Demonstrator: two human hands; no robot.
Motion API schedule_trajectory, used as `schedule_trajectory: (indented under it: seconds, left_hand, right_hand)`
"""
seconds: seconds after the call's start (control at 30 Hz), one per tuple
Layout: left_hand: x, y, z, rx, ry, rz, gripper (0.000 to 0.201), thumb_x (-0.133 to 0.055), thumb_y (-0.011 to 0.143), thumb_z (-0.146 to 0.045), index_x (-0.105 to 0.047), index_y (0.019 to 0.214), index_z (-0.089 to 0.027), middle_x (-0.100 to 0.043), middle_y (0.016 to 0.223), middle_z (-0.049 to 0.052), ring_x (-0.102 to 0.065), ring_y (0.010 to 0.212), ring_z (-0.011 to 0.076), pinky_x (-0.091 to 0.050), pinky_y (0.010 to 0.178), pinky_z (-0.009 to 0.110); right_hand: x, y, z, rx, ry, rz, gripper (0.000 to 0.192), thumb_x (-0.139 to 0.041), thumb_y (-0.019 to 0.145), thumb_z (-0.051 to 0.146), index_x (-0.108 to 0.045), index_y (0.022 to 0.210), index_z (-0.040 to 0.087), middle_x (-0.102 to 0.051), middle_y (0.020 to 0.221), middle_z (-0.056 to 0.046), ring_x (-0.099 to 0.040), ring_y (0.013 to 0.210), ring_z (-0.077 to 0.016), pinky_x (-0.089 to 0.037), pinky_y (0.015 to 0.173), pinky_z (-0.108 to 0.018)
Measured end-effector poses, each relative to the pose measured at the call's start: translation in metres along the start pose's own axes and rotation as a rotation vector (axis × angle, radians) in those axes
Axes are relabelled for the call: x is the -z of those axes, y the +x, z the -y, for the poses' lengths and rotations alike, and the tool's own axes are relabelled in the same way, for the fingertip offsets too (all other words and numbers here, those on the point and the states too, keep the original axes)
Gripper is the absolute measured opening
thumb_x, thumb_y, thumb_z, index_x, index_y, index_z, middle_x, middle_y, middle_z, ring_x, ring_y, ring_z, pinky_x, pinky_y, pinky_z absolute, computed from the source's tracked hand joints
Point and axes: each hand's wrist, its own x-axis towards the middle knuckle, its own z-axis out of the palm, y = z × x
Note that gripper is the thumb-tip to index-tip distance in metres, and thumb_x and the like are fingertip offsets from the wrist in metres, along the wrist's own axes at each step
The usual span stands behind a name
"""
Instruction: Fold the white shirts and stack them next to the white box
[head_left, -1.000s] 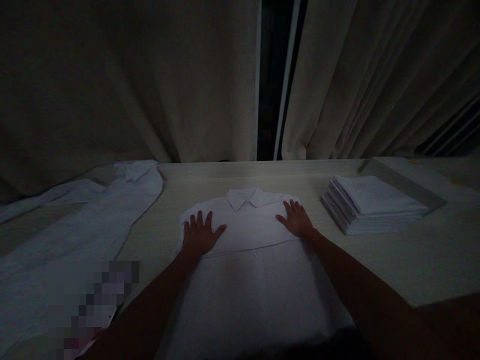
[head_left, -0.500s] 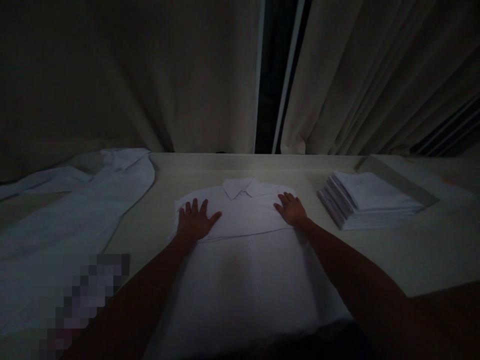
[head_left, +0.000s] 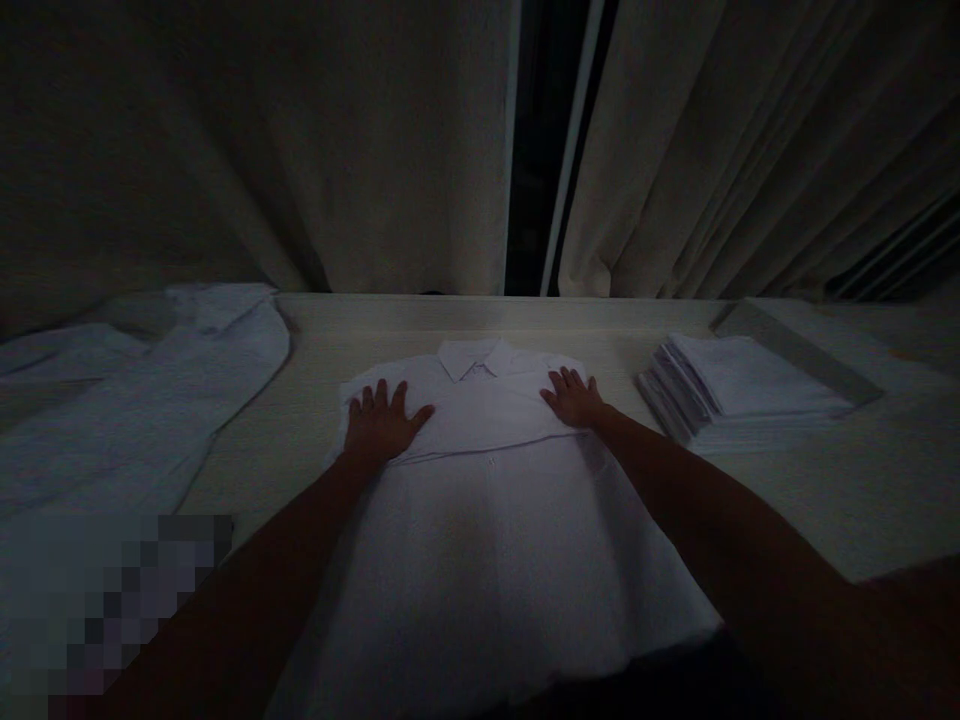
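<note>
At the far left of the pale table (head_left: 862, 500), loose white garments (head_left: 142, 400) lie spread out and rumpled, their lower part hidden behind a blurred patch. Just right of them, the left hand (head_left: 380, 425) lies flat, palm down, on the left shoulder of a white collared shirt (head_left: 487, 530), its fingers spread and released, clasping nothing. The shirt lies front up in the middle of the table, directly before the person, with its collar (head_left: 478, 356) pointing away toward the curtains (head_left: 337, 150) and its lower body running down to the near edge of the table; a fold line crosses it just below the two hands. On the shirt's right shoulder the right hand (head_left: 574, 398) also presses down flat, fingers extended and slightly apart, gripping nothing. Both forearms reach in from the bottom of the view across the cloth. Farther right, apart from the shirt, a neat stack of folded white cloths (head_left: 731, 390) sits on the table, and just behind it lies a flat grey board (head_left: 802, 350). The scene is dim.
</note>
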Motion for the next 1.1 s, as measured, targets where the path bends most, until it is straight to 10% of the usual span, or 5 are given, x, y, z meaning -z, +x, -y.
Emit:
schedule_trajectory:
  seconds: [0.2, 0.33, 0.67, 0.8, 1.1]
  left_hand:
    - [0.031, -0.018, 0.013, -0.201, 0.014, -0.137, 0.078, -0.026, 0.089, -0.066, -0.035, 0.145, -0.013, -0.026, 0.155, 0.018, -0.015, 0.144, 0.0348, -0.011, 0.114, 0.051]
    - [0.036, -0.063, 0.026, -0.313, 0.009, 0.061, 0.068, -0.032, 0.088, -0.065, -0.041, 0.143, -0.026, -0.03, 0.155, 0.011, -0.019, 0.144, 0.0352, -0.013, 0.112, 0.056]
    - [0.065, -0.227, 0.013, 0.069, -0.208, -0.103, 0.068, -0.036, 0.085, -0.056, -0.051, 0.13, -0.008, -0.043, 0.145, 0.02, -0.031, 0.139, 0.031, -0.025, 0.113, 0.043]
    - [0.061, -0.31, 0.0, 0.158, -0.196, -0.092, 0.057, -0.038, 0.083, -0.048, -0.053, 0.129, -0.017, -0.042, 0.146, 0.019, -0.024, 0.141, 0.0384, -0.02, 0.11, 0.06]
    - [0.07, -0.358, 0.023, 0.646, -0.676, -0.129, 0.051, -0.052, 0.074, -0.053, -0.061, 0.096, -0.008, -0.066, 0.094, 0.019, -0.063, 0.096, 0.0334, -0.048, 0.089, 0.045]
  right_hand:
    - [0.011, -0.069, 0.017, 0.21, -0.02, -0.022, 0.073, -0.015, 0.091, 0.072, -0.02, 0.152, 0.033, -0.009, 0.16, -0.006, -0.004, 0.145, -0.034, -0.004, 0.112, -0.06]
    - [0.002, -0.114, 0.03, 0.185, -0.002, 0.011, 0.068, -0.017, 0.094, 0.067, -0.018, 0.152, 0.033, -0.009, 0.16, -0.005, -0.002, 0.146, -0.0319, -0.007, 0.113, -0.058]
    - [0.01, -0.244, 0.004, -0.298, 0.077, -0.292, 0.055, -0.041, 0.093, 0.043, -0.045, 0.139, 0.014, -0.049, 0.139, -0.018, -0.043, 0.129, -0.0305, -0.031, 0.107, -0.044]
    - [-0.012, -0.305, -0.017, -0.312, 0.087, -0.263, 0.046, -0.043, 0.091, 0.04, -0.052, 0.133, 0.023, -0.048, 0.141, -0.013, -0.039, 0.132, -0.0323, -0.029, 0.107, -0.05]
    - [-0.047, -0.381, -0.029, -0.449, 0.458, -0.531, 0.056, -0.044, 0.083, 0.057, -0.057, 0.114, 0.012, -0.059, 0.106, -0.021, -0.054, 0.107, -0.034, -0.042, 0.097, -0.045]
